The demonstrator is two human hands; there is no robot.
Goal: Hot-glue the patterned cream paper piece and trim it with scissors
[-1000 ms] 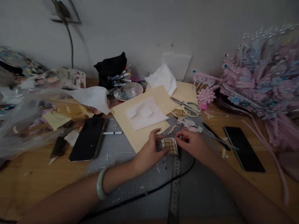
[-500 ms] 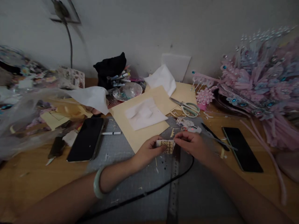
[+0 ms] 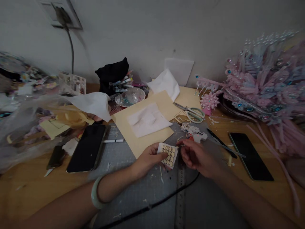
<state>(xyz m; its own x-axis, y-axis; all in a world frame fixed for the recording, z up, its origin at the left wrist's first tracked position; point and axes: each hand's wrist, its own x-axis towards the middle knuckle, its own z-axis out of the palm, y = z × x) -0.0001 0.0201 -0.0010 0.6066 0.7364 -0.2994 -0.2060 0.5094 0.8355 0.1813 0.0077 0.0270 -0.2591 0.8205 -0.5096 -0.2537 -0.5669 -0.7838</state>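
The left hand (image 3: pixel 149 157) pinches a small cream card printed with black loops (image 3: pixel 168 155) by its left edge, tilted above the grey cutting mat (image 3: pixel 133 178). The right hand (image 3: pixel 196 156) sits just beside the card's right edge – fingers curled together, apparently off it. A steel ruler (image 3: pixel 179 190) and black cable (image 3: pixel 152 203) cross the mat below – otherwise bare there.

the small card (image 3: pixel 168 154) is cream with rows of black loops. the cutting mat (image 3: pixel 133 190) is grey with a fine grid, the table (image 3: pixel 35 187) orange-brown wood. the scissors (image 3: pixel 192 111) have pale green handles, the headdress (image 3: pixel 264 86) is pink with blue dots, and the bangle (image 3: pixel 95 193) is pale green.
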